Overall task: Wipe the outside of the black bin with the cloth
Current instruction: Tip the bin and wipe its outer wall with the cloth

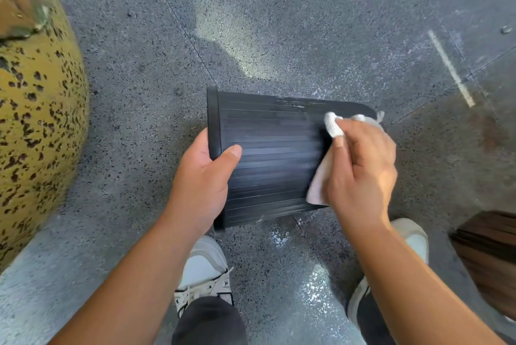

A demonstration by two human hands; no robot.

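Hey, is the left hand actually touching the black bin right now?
Touching. The head view shows the left hand wrapped over the black bin's rim end, with its thumb lying flat on the ribbed side wall and no gap showing.

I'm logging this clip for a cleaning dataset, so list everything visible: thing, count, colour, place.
bin: one, black, ribbed, held on its side above the floor, rim toward the left.
cloth: one, white, pressed on the bin's side near its base, at right.
floor: one, grey speckled, with thin seams, all around.
rounded surface: one, yellow with dark spots, far left.
wooden thing: one, dark brown, right edge; what it is cannot be told.
shoes: two, white and grey, bottom of view.
left hand: one, grips the bin's rim.
right hand: one, holds the cloth against the bin.
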